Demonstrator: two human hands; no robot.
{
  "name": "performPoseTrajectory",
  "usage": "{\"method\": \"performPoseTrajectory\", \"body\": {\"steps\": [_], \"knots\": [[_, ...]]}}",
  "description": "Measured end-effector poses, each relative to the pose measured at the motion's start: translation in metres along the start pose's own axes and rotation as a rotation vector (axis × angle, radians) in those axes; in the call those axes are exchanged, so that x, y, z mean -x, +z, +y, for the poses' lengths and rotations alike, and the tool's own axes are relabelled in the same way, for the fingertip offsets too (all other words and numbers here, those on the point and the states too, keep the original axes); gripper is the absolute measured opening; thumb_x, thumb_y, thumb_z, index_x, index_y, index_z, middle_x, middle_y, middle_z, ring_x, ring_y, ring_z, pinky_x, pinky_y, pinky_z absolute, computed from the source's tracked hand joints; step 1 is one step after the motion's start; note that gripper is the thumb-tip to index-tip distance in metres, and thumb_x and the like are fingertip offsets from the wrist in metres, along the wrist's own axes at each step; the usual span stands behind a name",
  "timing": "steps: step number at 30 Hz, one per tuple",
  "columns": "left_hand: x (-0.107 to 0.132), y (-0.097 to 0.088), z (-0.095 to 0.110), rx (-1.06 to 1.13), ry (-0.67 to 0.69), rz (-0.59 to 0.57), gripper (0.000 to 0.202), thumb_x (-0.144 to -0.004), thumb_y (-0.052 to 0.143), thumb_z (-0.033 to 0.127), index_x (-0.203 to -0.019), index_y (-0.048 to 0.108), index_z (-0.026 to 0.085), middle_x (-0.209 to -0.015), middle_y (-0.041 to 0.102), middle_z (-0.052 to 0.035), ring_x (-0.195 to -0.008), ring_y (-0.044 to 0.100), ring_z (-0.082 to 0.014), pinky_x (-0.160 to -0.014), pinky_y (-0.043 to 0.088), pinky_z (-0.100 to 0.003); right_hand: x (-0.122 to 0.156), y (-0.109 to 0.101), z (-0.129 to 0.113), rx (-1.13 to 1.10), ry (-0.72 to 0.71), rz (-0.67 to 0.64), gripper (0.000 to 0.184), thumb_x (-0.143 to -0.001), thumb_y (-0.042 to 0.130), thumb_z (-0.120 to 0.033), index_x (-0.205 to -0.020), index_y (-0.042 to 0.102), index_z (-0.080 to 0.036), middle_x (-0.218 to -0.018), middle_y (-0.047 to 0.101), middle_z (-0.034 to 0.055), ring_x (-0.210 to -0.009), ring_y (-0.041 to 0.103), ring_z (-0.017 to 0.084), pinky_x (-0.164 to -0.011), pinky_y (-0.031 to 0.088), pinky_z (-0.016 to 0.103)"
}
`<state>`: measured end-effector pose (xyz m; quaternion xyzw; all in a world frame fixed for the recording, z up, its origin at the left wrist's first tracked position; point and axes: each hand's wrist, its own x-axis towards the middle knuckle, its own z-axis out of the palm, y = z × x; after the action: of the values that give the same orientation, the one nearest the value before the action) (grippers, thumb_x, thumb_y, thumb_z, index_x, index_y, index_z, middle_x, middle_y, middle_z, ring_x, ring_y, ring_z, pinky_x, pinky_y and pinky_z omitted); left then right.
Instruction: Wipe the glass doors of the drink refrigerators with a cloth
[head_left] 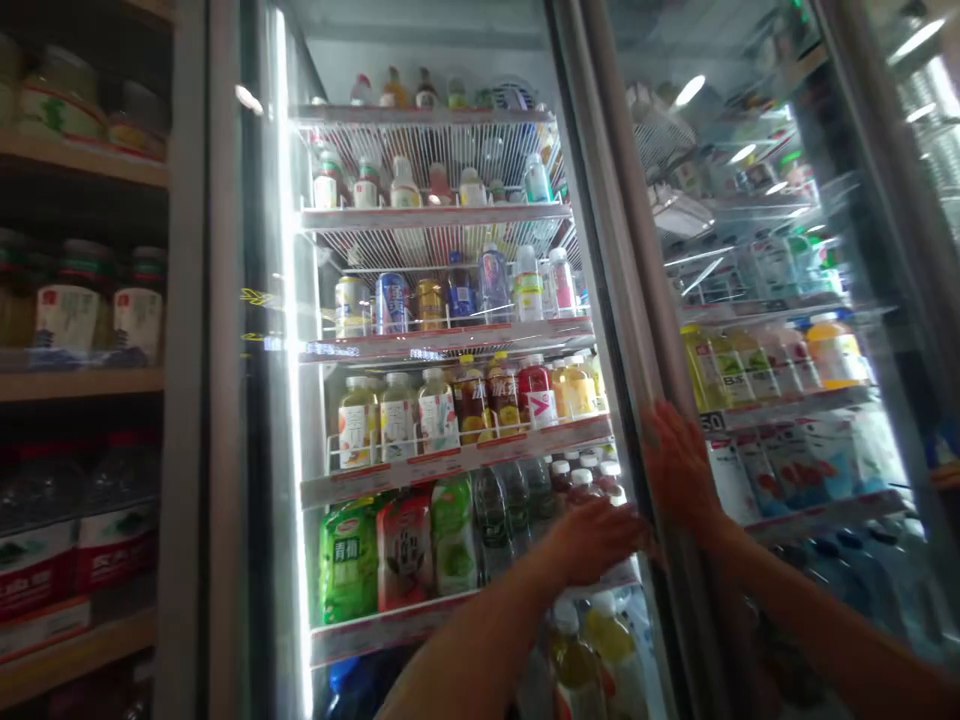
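I face an open drinks cooler with lit wire shelves (450,345) full of bottles and cans. My left hand (596,540) reaches across to the right edge of the lower shelf, beside clear water bottles (517,505); its fingers are blurred and partly hidden at the door edge. My right hand (679,470) lies flat, fingers spread, against the slid-aside glass door (750,300) near its frame (622,300). Neither hand visibly holds a bottle.
Green and red juice cartons (379,555) stand on the lower shelf, more bottles below (592,650). Wooden shelves (82,380) with jars and boxes stand at the left. Behind the glass at the right, more drinks (772,365) line shelves.
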<state>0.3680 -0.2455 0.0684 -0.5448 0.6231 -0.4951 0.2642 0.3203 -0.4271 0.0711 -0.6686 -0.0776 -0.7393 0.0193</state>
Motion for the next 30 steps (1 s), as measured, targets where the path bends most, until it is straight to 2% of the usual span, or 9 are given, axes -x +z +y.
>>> {"method": "performPoseTrajectory", "body": {"steps": [2,6,11,17,22,24,27,28,30], "knots": [[0.000,-0.002,-0.009,-0.018,-0.079,0.017,0.037,-0.090,0.034,0.022,-0.122,0.051,0.025,-0.139,0.044,0.0015,-0.130,0.036,-0.0180,-0.107,0.027,-0.038,0.011,-0.004,0.002,-0.004,-0.008,-0.005,0.052,-0.089,0.034,-0.023,-0.141,0.027,-0.021,-0.142,0.037,0.0120,-0.133,0.031,0.023,-0.108,0.025,0.049],[0.006,-0.016,-0.043,-0.084,-0.512,0.029,0.044,-0.088,0.037,0.021,-0.132,0.042,0.017,-0.146,0.033,-0.0092,-0.133,0.030,-0.0274,-0.106,0.026,-0.049,0.022,-0.002,-0.002,-0.008,-0.019,0.000,0.054,-0.089,0.035,-0.022,-0.142,0.026,-0.023,-0.144,0.034,0.0103,-0.133,0.032,0.024,-0.108,0.025,0.050],[0.058,-0.023,-0.022,-0.035,0.115,0.016,0.035,-0.089,0.035,0.028,-0.120,0.053,0.030,-0.140,0.043,0.0063,-0.132,0.032,-0.0145,-0.109,0.024,-0.035,0.020,0.007,-0.031,-0.068,-0.097,-0.055,0.056,-0.088,0.036,-0.022,-0.143,0.022,-0.023,-0.145,0.032,0.0098,-0.135,0.029,0.024,-0.109,0.022,0.050],[0.099,-0.044,-0.050,-0.169,-0.511,0.014,0.046,-0.087,0.038,0.017,-0.132,0.040,0.017,-0.147,0.029,-0.0101,-0.136,0.024,-0.0274,-0.109,0.016,-0.053,0.013,0.022,-0.066,-0.085,-0.122,-0.063,0.056,-0.088,0.037,-0.020,-0.142,0.023,-0.022,-0.147,0.029,0.0108,-0.137,0.023,0.023,-0.109,0.020,0.049],[0.144,-0.052,-0.029,-0.096,0.011,-0.033,0.036,-0.089,0.039,0.027,-0.124,0.049,0.027,-0.143,0.037,0.0029,-0.134,0.030,-0.0160,-0.112,0.020,-0.038,0.011,0.031,-0.092,-0.131,-0.250,-0.129,0.054,-0.086,0.040,-0.018,-0.139,0.030,-0.020,-0.147,0.028,0.0111,-0.137,0.023,0.024,-0.110,0.020,0.049],[0.157,-0.059,-0.036,-0.132,-0.133,-0.055,0.039,-0.088,0.041,0.024,-0.126,0.047,0.026,-0.144,0.037,0.0004,-0.134,0.029,-0.0175,-0.112,0.019,-0.041,0.008,0.034,-0.099,-0.145,-0.256,-0.134,0.053,-0.086,0.041,-0.019,-0.138,0.032,-0.021,-0.147,0.029,0.0104,-0.137,0.023,0.024,-0.110,0.019,0.050],[0.170,-0.066,-0.045,-0.220,-0.551,-0.014,0.043,-0.086,0.043,0.018,-0.129,0.045,0.023,-0.145,0.034,-0.0043,-0.136,0.025,-0.0213,-0.112,0.016,-0.047,0.005,0.036,-0.112,-0.148,-0.210,-0.117,0.051,-0.086,0.041,-0.019,-0.136,0.034,-0.021,-0.146,0.030,0.0109,-0.137,0.022,0.023,-0.110,0.019,0.050],[0.174,-0.066,-0.042,-0.216,-0.555,-0.008,0.043,-0.086,0.043,0.019,-0.128,0.045,0.023,-0.145,0.034,-0.0037,-0.137,0.024,-0.0216,-0.113,0.015,-0.047,0.005,0.037,-0.117,-0.151,-0.211,-0.119,0.051,-0.085,0.042,-0.018,-0.136,0.035,-0.020,-0.146,0.031,0.0113,-0.137,0.021,0.023,-0.110,0.019,0.050],[0.183,-0.061,-0.027,-0.149,-0.320,-0.022,0.040,-0.087,0.042,0.025,-0.127,0.047,0.025,-0.145,0.033,-0.0001,-0.137,0.022,-0.0202,-0.114,0.014,-0.044,0.008,0.038,-0.129,-0.171,-0.263,-0.143,0.051,-0.084,0.042,-0.016,-0.135,0.038,-0.019,-0.144,0.033,0.0120,-0.137,0.021,0.023,-0.110,0.019,0.050]]}}
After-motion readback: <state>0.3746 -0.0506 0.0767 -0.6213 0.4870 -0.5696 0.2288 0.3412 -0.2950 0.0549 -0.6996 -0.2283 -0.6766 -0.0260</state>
